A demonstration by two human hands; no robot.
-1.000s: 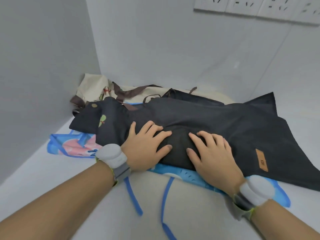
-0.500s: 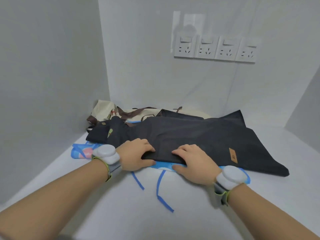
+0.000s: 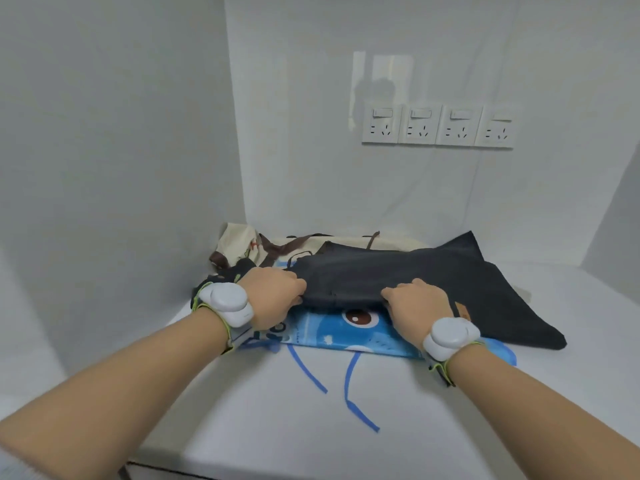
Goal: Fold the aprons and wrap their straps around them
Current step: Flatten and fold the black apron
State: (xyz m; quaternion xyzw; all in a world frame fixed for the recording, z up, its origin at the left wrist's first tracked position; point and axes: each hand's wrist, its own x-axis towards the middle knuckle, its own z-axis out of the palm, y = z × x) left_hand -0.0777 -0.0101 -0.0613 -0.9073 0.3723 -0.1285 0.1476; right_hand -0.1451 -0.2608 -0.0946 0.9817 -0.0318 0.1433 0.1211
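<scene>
From where I watch, the work looks barely begun. At the far left, in the corner, a cream apron (image 3: 242,242) with brown straps (image 3: 277,247) lies crumpled and unfolded — nothing wrapped around it. My left hand (image 3: 273,296) sits just in front of that heap, fingers curled round the near-left edge of the dark apron (image 3: 415,275), gripping the cloth. A pale, smooth wrist unit (image 3: 228,303) with a green-edged band rides on that wrist.

Moving right, the dark apron drapes across the top of the pile, its near edge lifted a little between my two hands; I judge this to be the first fold in hand, not a finished one. The fabric looks matte and fairly heavy, like denim, with soft creases and a pointed corner rising at the back. Under it lies the blue apron (image 3: 339,332), glossy and slick-looking, printed with a cartoon eye, flat on the white table (image 3: 277,427). Its thin blue straps (image 3: 353,386) trail loose towards me over the tabletop — ribbon-like, not tied.

Further right, my right hand (image 3: 419,301) pinches the dark apron's near edge, fingers tucked under the cloth, with a small tan label (image 3: 462,310) peeking out beside it. Its strap ends I cannot make out. So three aprons remain to fold and bind, as far as I can judge.
</scene>
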